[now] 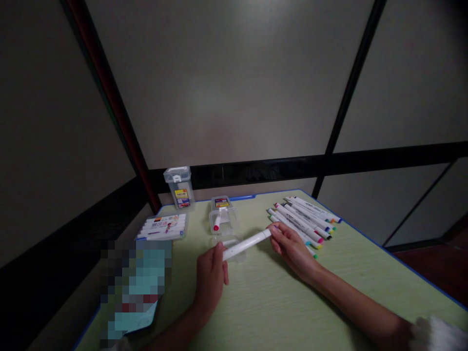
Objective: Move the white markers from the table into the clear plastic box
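I hold a white marker (pixel 246 245) between both hands, just above the green table (pixel 278 302). My left hand (pixel 211 276) is closed round its near end. My right hand (pixel 290 246) pinches its far end with the fingertips. Right behind my right hand lies a row of several white markers with coloured caps (pixel 305 220). A clear plastic box (pixel 224 222) with one red-tipped marker in it stands just beyond the held marker.
A flat pack of markers (pixel 163 227) lies at the table's back left, and a taller clear box (pixel 179 186) stands behind it. A blurred patch (pixel 133 287) covers the near left corner. Dark-framed walls close the table in.
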Demonstrator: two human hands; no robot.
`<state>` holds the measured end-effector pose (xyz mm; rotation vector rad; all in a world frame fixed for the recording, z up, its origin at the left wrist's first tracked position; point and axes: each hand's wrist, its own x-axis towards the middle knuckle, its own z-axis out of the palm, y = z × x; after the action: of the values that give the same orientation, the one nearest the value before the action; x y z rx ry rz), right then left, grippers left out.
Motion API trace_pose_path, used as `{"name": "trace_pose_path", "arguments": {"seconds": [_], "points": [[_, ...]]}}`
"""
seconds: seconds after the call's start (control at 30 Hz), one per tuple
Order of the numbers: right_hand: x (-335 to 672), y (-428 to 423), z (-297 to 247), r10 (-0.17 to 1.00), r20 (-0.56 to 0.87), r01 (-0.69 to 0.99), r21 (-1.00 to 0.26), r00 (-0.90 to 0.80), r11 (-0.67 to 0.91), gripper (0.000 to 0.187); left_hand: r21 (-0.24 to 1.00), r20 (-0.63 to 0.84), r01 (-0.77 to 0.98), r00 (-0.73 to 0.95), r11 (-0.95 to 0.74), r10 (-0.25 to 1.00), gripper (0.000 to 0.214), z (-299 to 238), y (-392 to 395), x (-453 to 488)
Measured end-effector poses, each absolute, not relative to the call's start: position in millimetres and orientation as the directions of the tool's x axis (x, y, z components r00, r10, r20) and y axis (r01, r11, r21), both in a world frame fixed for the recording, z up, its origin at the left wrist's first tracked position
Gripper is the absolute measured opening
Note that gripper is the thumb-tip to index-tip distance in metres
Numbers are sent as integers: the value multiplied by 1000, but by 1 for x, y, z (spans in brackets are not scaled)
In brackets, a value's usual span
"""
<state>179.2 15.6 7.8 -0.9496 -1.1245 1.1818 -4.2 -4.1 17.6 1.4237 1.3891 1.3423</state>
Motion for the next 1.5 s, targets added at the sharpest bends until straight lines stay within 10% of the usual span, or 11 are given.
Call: {"name": "trace_pose_path", "arguments": {"seconds": [0.97,1.5], "points": [[179,17,1,993,106,-11,-994,53,107,44,958,241,172,-55,-228,969,33,14,-4,-4],[186,23,-7,987,68,-25,-997,145,72,53,867,352,258,285,-425,892,18,8,-17,-4]]}}
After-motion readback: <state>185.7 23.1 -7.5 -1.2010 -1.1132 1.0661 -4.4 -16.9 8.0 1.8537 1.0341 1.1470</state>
